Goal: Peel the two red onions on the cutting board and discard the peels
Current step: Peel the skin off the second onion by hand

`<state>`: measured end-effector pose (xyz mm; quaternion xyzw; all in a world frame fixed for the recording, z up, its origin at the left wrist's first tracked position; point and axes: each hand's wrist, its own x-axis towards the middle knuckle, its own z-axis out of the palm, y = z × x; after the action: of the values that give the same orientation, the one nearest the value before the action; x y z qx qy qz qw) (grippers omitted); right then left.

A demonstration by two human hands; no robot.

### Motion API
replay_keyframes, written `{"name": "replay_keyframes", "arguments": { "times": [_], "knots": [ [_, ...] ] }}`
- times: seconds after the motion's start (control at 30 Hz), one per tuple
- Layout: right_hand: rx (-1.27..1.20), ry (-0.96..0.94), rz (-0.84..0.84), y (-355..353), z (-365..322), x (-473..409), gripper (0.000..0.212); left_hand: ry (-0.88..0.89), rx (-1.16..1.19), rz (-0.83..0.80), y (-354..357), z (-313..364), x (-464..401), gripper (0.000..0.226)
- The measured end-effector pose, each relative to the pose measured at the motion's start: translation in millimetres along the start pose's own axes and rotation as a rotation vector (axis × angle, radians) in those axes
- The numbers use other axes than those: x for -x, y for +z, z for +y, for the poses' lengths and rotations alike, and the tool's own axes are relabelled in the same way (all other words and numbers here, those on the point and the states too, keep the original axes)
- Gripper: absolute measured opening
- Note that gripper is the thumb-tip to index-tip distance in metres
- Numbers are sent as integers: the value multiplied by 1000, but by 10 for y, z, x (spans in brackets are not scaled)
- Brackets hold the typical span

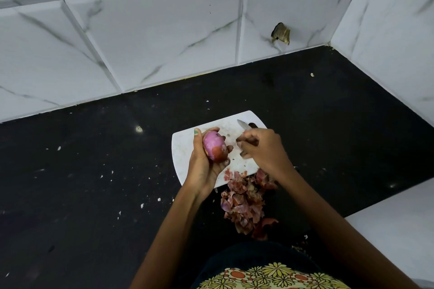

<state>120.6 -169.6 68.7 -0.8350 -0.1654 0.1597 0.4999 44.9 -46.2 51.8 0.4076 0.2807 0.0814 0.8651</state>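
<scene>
Closest to us is a bit of flowery cloth on the person, yellow and orange. Two bare arms reach out from there over a black counter. The counter is shiny and dark, with small white crumbs and flakes all over it.

Just past the cloth, a heap of onion peels lies on the counter, pink and brown and papery. The heap touches the near edge of a white cutting board, and a few peels lie on the board itself.

Above the board, the left hand is curled around a red onion, holding it up off the board. The onion is shiny purple on top, with a patch of dry reddish skin still on its lower part. The right hand is just beside it, fingers closed around a knife. The blade sticks out past the hand, pointing away and to the left. A little scrap of peel seems to be pinched at the fingertips too, but it is hard to tell.

Only one onion can be seen.

Farther back, the counter meets a wall of white tiles with thin grey lines like marble. A broken brown spot shows in one tile. On the right, another white wall makes a corner.
</scene>
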Motion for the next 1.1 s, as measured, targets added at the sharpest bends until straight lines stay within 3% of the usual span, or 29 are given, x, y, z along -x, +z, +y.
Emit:
{"name": "replay_keyframes", "arguments": {
  "times": [0.07, 0.13, 0.27, 0.33, 0.47, 0.67, 0.9, 1.1],
  "knots": [
    [245, 16, -147, -2, 49, 11, 30, -11, 7, 42, -1, 6, -7, 51],
    [370, -33, -165, 12, 57, 49, 38, -36, 1, 83, 8, 6, -17, 59],
    [109, -151, -70, 30, -105, 131, 15, -35, -61, 139, -16, -28, -48, 67],
    [30, -149, -92, 37, -215, 153, 16, -19, -89, 138, -18, -55, -67, 69],
    [96, -174, -69, 117, -293, 152, 31, 39, -166, 146, 22, -65, -66, 61],
    [115, -156, -21, 160, -270, 138, 26, 101, -272, 146, -3, -89, -62, 42],
    [74, -142, 66, 99, -233, 80, 12, 34, -228, 144, 12, -61, -66, 53],
    [-100, -52, -2, 128, -196, 86, 11, 21, -229, 152, 20, -52, -66, 60]
  ]
}}
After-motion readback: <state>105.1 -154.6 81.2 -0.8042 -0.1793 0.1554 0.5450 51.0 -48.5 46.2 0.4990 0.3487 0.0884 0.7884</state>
